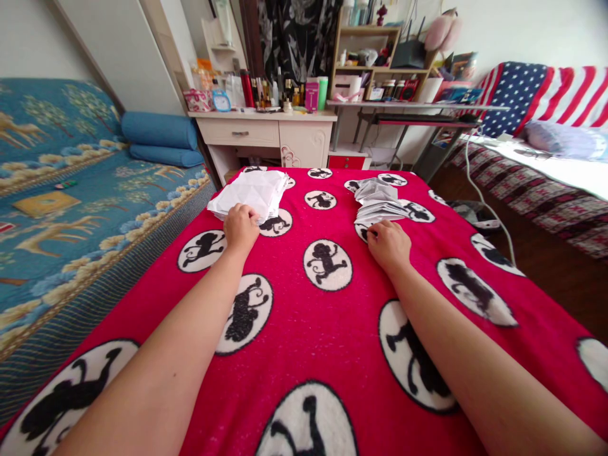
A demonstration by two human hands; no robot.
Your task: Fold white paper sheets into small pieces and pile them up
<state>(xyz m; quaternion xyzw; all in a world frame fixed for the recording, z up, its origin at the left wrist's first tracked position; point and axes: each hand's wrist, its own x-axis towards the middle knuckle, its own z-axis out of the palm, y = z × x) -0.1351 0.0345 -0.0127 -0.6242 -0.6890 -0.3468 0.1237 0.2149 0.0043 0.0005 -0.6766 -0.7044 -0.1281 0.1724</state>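
Note:
On the far left of the red blanket (294, 316) lies a loose stack of white paper sheets (249, 193), with creases showing on the top one. My left hand (240, 229) is closed at the near edge of this stack, its curled fingers touching the paper; whether they pinch a sheet is hidden. A pile of folded papers (379, 201) lies to the right, layered and leaning over one another. Just in front of it, my right hand (389, 244) rests with fingers curled together. Anything between those fingertips is too small or covered to see.
A blue patterned sofa (109, 209) runs along the left. Behind the blanket stand a white dresser (256, 133) crowded with bottles and a desk (418, 106) with shelves. On the right, a white cable (489, 206) hangs near a bed (541, 190).

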